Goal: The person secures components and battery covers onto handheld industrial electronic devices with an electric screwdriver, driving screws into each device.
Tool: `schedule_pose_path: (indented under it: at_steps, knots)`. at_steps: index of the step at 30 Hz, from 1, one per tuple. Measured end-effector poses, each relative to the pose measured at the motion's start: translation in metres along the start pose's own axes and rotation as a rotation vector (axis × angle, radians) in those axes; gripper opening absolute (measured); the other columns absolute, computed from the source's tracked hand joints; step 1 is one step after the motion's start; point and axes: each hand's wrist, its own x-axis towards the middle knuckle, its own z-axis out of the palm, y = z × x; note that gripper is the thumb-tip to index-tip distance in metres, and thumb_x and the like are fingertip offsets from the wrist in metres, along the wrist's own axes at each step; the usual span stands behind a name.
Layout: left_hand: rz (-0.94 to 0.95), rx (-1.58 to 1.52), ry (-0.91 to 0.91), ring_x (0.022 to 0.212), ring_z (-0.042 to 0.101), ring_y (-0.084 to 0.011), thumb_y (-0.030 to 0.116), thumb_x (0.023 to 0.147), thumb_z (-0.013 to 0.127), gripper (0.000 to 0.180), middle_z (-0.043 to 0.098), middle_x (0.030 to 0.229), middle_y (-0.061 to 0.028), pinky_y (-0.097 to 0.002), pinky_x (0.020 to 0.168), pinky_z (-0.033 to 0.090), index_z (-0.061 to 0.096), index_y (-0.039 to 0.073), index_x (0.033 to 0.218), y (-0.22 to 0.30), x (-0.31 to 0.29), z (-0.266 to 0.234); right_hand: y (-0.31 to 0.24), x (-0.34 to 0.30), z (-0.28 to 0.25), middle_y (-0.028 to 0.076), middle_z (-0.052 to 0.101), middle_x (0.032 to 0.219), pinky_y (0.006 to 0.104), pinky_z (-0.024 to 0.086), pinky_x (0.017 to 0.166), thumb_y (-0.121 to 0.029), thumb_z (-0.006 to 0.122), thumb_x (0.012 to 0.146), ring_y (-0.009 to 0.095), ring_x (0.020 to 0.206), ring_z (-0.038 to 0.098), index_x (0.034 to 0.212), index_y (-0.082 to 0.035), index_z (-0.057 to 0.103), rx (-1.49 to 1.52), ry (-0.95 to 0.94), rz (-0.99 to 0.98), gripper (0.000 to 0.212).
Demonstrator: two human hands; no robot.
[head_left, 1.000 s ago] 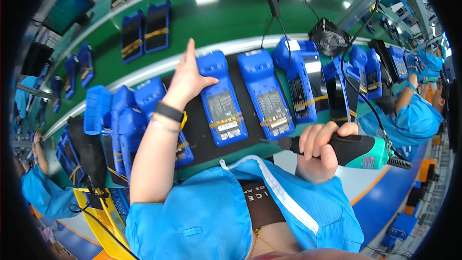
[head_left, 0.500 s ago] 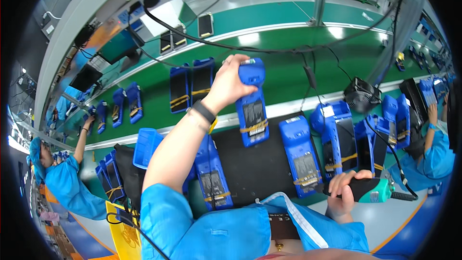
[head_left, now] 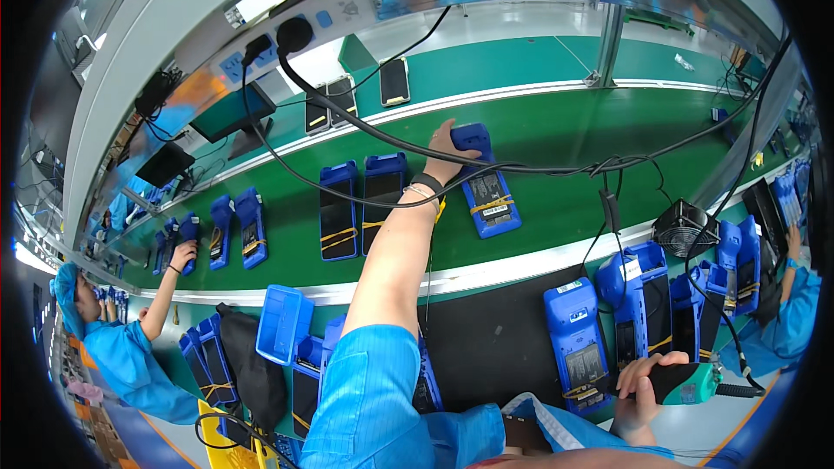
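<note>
A banded blue plastic terminal (head_left: 493, 204) is pinched by the left hand (head_left: 445, 148) inside the near edge of the green belt (head_left: 560, 230), release apparently left; a black-and-green cylindrical driver (head_left: 685, 384) is gripped by the right hand (head_left: 640, 388).

Device (head_left: 489, 188) in left hand (head_left: 446, 149) beyond mat (head_left: 495, 339), bin (head_left: 285, 317) left, fan (head_left: 685, 227) right

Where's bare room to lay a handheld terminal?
Most of the black mat, left of the handheld terminal near the right hand. Also the green belt between the terminal at the left hand and the fan, though cables hang above. Crowded: terminals packed right of the mat.
</note>
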Motion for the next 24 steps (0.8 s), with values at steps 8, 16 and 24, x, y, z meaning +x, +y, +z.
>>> schedule_pose_path:
  at_steps: [8,16,24]
  knots:
    - [-0.248,0.491,0.259,0.110,0.054,-0.0384,0.034,0.074,0.072,0.069,0.056,0.118,-0.0243,-0.0448,0.095,0.044,0.045,-0.002,0.126,-0.069,-0.044,-0.121,-0.003,0.003,0.008,0.004,0.049,0.066,0.0278,0.042,0.052,-0.014,0.068,0.081,0.013,0.051,0.048,0.103,-0.011,0.034,0.025,-0.045,0.050,0.041]
    - [-0.783,0.501,0.084,0.118,0.046,-0.0471,0.046,0.060,0.076,0.120,0.044,0.126,-0.0373,-0.0463,0.102,0.037,0.006,-0.002,0.145,-0.121,-0.113,-0.161,-0.005,-0.003,0.009,0.006,0.053,0.075,0.0303,0.044,0.052,-0.009,0.066,0.082,0.015,0.052,0.050,0.104,-0.011,0.035,0.072,-0.168,0.045,0.038]
    - [-0.426,0.038,0.357,0.096,0.060,-0.0340,0.032,0.065,0.074,0.086,0.061,0.106,-0.0232,-0.0373,0.086,0.047,0.035,-0.006,0.132,-0.079,-0.121,-0.210,-0.020,-0.018,0.010,0.005,0.051,0.071,0.0284,0.041,0.049,-0.013,0.068,0.081,0.013,0.050,0.046,0.104,-0.011,0.036,0.065,-0.120,0.012,0.040]
